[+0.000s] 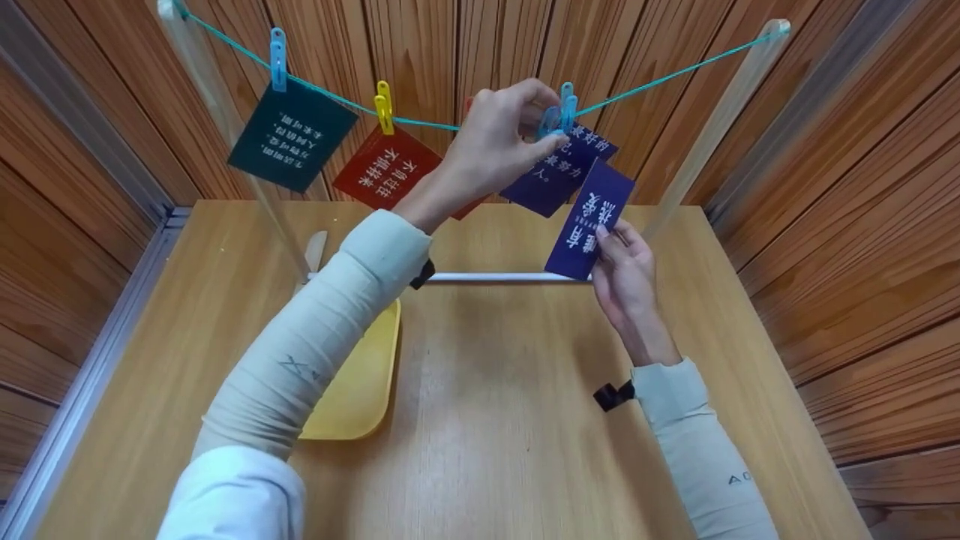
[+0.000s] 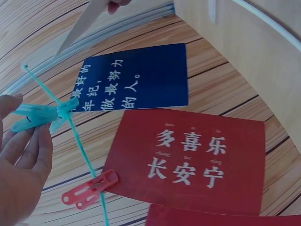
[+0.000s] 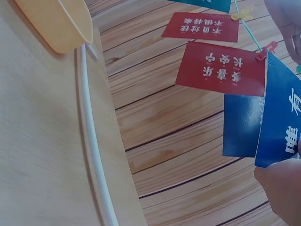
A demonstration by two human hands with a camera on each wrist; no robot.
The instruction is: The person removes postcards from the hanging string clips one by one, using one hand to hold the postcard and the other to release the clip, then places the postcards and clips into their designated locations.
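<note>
Just below the cord (image 1: 675,73), the right hand (image 1: 628,274) has a dark blue card (image 1: 591,219) pinched at its near edge, thumb across the printed face, no gap in the grip. And up at the cord, the left hand (image 1: 499,135) has thumb and fingers closed on a translucent blue clip (image 1: 550,122); whether its jaws are squeezed apart, I can't tell. The card looks featherlight and fairly stiff, flat with crisp corners; it should keep its shape held from one edge, though a hard pinch could crease it and that smooth face may slide. An edge hold looks right, leaving the top free. The clip, seemingly hard plastic, is best taken by its tails.

Right beside it, another blue clip (image 1: 568,105) stands on the cord, a navy card (image 1: 551,187) hanging beneath. Further left along the cord, a red clip (image 2: 89,189) bears a red card (image 2: 188,160), a yellow clip (image 1: 384,107) a second red card (image 1: 394,176), and a light-blue clip (image 1: 278,60) a dark green card (image 1: 292,139). Pale wooden posts (image 1: 712,131) hold the cord's ends; well below it lie a slim white rod (image 1: 495,277) and a smooth, round-cornered yellow tray (image 1: 396,352) on the wood-grain table (image 1: 517,390).
</note>
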